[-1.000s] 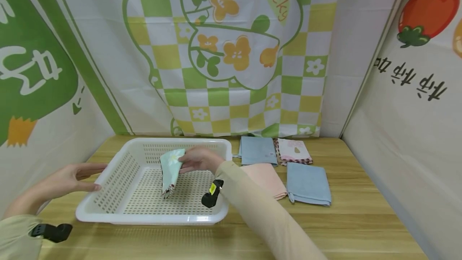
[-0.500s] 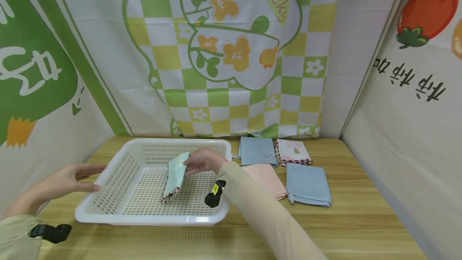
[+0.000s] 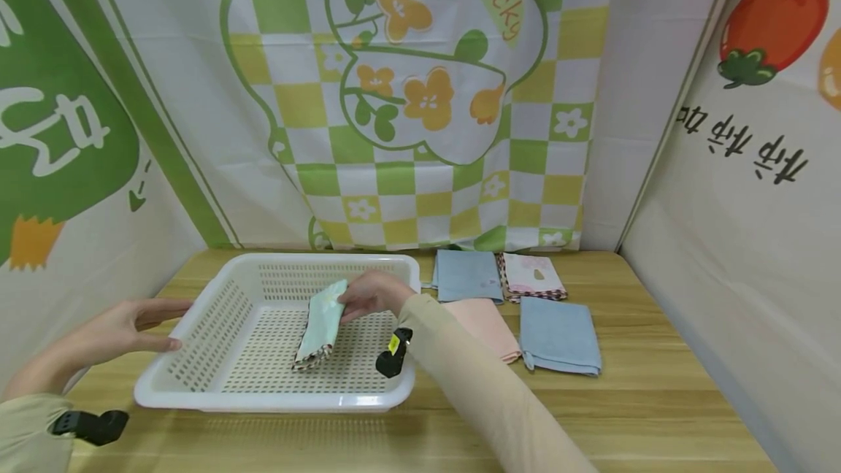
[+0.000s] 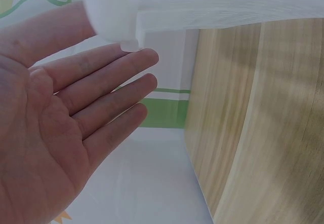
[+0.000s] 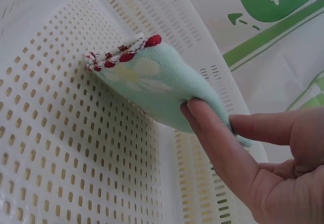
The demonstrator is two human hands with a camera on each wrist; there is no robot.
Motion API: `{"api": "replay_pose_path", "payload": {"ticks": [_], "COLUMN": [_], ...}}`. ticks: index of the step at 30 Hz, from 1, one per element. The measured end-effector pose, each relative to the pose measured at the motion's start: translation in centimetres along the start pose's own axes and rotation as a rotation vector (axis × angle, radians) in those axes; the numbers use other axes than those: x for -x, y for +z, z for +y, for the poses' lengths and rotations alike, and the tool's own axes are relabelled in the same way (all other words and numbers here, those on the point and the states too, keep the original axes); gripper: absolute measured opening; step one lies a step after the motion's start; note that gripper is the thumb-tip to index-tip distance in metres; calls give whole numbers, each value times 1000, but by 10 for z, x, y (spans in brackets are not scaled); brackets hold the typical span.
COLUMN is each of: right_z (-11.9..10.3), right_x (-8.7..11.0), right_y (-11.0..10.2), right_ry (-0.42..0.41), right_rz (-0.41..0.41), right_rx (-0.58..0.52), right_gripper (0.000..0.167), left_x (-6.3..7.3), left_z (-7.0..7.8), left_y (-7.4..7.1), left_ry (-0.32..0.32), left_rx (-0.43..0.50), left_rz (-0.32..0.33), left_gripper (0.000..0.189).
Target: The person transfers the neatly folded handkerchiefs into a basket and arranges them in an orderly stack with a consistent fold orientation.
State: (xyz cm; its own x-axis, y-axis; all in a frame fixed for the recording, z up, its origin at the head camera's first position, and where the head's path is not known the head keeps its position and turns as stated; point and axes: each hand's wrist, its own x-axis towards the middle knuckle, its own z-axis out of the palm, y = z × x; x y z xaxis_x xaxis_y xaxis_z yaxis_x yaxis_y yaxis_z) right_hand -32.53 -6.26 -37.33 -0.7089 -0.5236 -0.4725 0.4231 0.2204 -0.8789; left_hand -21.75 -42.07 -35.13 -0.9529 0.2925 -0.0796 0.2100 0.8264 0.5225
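1. One folded mint-green cloth (image 3: 322, 323), with a pale flower print and a checked edge, is inside the white basket (image 3: 276, 401), a little right of its middle. It is tilted, checked edge lower and toward you; whether that edge touches the basket's floor cannot be told.
2. Your right hand (image 3: 373, 294) reaches over the basket's right side, its grip pinching the cloth between thumb and fingers.
3. Your left hand (image 3: 114, 327) is at the basket's left rim, its grip holding nothing, fingers extended; you cannot tell whether they touch the rim.
4. Right of the basket, on the table (image 3: 644, 363), you have a pink cloth (image 3: 485, 327) partly behind your beige sleeve (image 3: 486, 393), with a front blue cloth (image 3: 561, 336) beside it.
5. Behind those lie a rear blue cloth (image 3: 468, 276) and, just beside it, a white printed cloth (image 3: 531, 274).
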Motion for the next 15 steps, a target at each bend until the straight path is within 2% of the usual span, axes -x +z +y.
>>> {"api": "replay_pose_path", "payload": {"ticks": [15], "right_z": [1], "right_x": [0], "right_y": [-4], "right_ry": [24], "right_rz": [5], "right_rx": [12], "right_gripper": [26], "left_x": [1], "left_z": [1], "left_y": [1], "left_ry": [-14], "left_rx": [2], "left_rz": [0], "left_gripper": [70]}}
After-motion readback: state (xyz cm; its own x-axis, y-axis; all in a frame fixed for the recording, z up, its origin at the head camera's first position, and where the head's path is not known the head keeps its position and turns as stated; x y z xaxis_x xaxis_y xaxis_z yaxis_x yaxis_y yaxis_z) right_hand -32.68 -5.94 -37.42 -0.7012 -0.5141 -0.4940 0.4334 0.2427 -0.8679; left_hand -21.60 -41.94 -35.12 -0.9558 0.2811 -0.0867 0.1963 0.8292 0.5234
